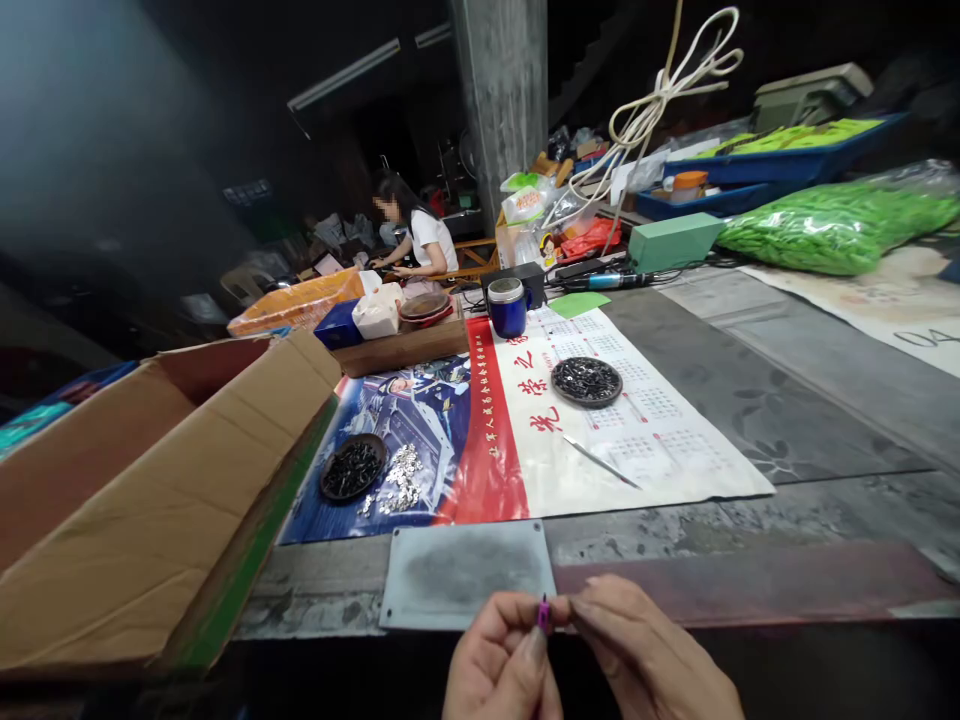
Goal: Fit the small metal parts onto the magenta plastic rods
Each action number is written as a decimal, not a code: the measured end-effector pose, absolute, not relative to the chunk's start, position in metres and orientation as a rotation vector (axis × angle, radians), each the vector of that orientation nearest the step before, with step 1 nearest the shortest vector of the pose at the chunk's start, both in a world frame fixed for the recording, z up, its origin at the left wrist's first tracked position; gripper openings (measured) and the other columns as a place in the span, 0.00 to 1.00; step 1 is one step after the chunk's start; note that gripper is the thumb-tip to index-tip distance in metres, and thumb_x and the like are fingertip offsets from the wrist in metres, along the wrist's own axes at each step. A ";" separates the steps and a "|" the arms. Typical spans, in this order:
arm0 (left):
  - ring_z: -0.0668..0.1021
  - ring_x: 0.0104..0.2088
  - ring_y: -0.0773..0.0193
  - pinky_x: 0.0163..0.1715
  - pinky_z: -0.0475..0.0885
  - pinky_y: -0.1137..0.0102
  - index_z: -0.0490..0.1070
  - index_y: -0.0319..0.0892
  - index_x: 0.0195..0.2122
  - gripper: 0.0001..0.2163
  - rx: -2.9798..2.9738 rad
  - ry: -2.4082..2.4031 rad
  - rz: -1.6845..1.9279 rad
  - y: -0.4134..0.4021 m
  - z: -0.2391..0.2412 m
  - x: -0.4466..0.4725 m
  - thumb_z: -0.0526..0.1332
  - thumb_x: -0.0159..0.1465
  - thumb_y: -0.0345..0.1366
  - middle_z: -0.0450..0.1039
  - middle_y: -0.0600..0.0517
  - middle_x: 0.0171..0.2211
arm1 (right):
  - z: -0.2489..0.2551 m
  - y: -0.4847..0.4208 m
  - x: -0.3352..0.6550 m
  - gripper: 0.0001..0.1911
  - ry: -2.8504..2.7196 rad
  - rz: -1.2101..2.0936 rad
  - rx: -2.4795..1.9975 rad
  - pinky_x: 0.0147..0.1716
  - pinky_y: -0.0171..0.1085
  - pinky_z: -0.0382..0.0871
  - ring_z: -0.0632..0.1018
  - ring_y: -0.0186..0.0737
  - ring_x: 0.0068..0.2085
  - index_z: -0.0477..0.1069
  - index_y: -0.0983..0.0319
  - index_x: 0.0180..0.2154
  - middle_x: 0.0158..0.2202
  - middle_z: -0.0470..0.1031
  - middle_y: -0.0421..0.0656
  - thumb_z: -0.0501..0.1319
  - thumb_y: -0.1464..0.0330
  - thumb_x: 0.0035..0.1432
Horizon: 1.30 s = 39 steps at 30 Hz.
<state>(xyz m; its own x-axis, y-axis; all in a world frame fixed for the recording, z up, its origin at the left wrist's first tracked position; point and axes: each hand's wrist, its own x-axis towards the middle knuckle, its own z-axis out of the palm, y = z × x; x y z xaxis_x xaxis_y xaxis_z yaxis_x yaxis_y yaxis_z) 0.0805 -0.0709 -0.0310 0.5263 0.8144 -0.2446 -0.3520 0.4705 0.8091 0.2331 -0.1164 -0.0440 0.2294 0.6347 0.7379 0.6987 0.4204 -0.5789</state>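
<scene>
At the near edge of the table, my left hand (495,655) pinches a small purple piece (543,615) with a dark pointed tip between thumb and index finger. My right hand (649,645) is right beside it, thumb and fingers pressed together close to the piece; whatever they grip is hidden. Just beyond the hands lies a pale metal plate (469,575) with a dark smudged middle. On the poster sheet, a round dish (354,467) of small black parts sits by a pile of small silver pieces (403,480). Another dish (586,381) of black parts stands farther right, near thin tweezers (602,463).
An open cardboard box (187,480) takes up the left side. A blue mug (508,308), a wooden box (405,345) and a green block (675,243) stand at the back. Bagged green pieces (832,225) lie far right. A person (431,240) sits beyond the table.
</scene>
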 end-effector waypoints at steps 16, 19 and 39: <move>0.67 0.15 0.78 0.18 0.61 0.84 0.81 0.40 0.34 0.17 0.622 0.908 0.900 -0.069 -0.013 0.088 0.80 0.50 0.45 0.70 0.57 0.15 | -0.025 -0.108 0.210 0.05 -1.166 0.292 -1.321 0.32 0.21 0.77 0.82 0.29 0.29 0.75 0.56 0.34 0.29 0.80 0.35 0.63 0.71 0.64; 0.67 0.16 0.78 0.18 0.62 0.84 0.81 0.41 0.33 0.17 0.577 0.925 0.888 -0.074 -0.016 0.084 0.81 0.49 0.44 0.70 0.58 0.15 | -0.023 -0.105 0.204 0.05 -1.192 0.256 -1.331 0.32 0.21 0.76 0.81 0.28 0.29 0.74 0.56 0.35 0.29 0.79 0.34 0.63 0.71 0.64; 0.73 0.32 0.67 0.35 0.72 0.76 0.83 0.47 0.32 0.04 0.753 0.815 1.106 -0.093 -0.023 0.077 0.74 0.60 0.39 0.71 0.53 0.31 | -0.030 -0.120 0.179 0.08 -1.178 0.289 -1.335 0.30 0.30 0.79 0.84 0.38 0.32 0.75 0.55 0.41 0.33 0.82 0.40 0.61 0.74 0.65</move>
